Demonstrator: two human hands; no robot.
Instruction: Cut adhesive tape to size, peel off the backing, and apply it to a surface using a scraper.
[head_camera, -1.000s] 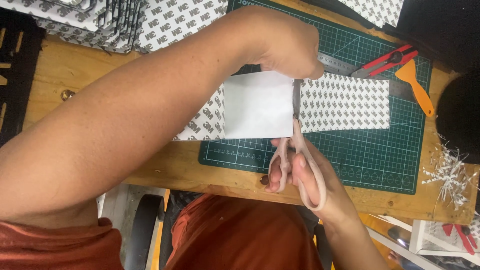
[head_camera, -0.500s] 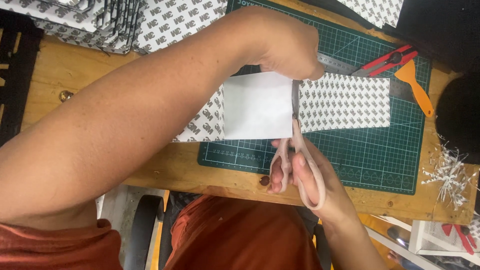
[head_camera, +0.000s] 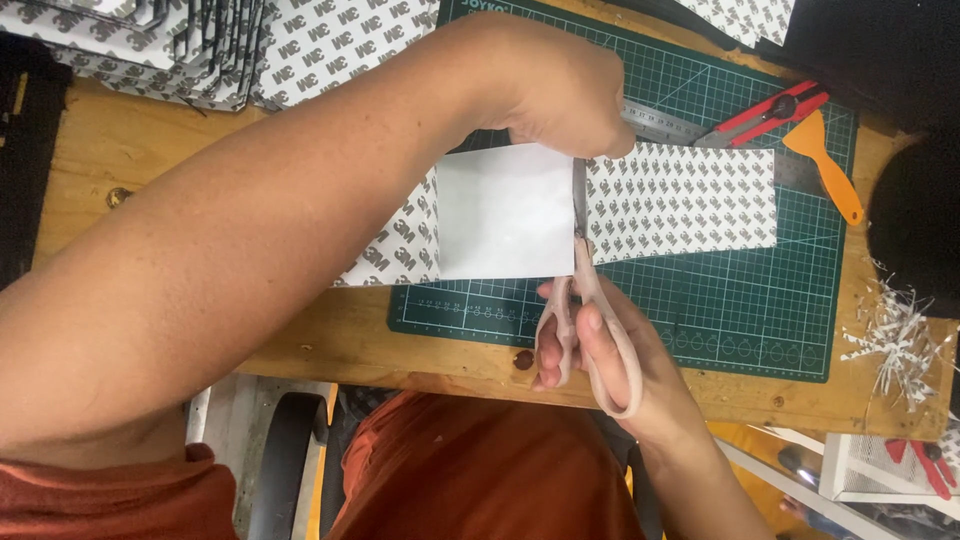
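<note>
Left hand (head_camera: 555, 90), forearm crossing the frame, pinches the far edge of a white patterned-backed paper sheet (head_camera: 505, 212) lying on the green gridded cutting mat (head_camera: 720, 300). Right hand (head_camera: 610, 350), fingers through the handles, grips pale pink scissors (head_camera: 585, 300), blades nearly closed, upright in the sheet.

No screens or signs. Printed b/w backing sheet (head_camera: 680, 200) flat on green mat, centre-right, rectangular, w/ plain white square piece (head_camera: 503, 212) at its left end. Stack of same patterned sheets (head_camera: 200, 50) far left, more far right corner (head_camera: 745, 18).
</note>
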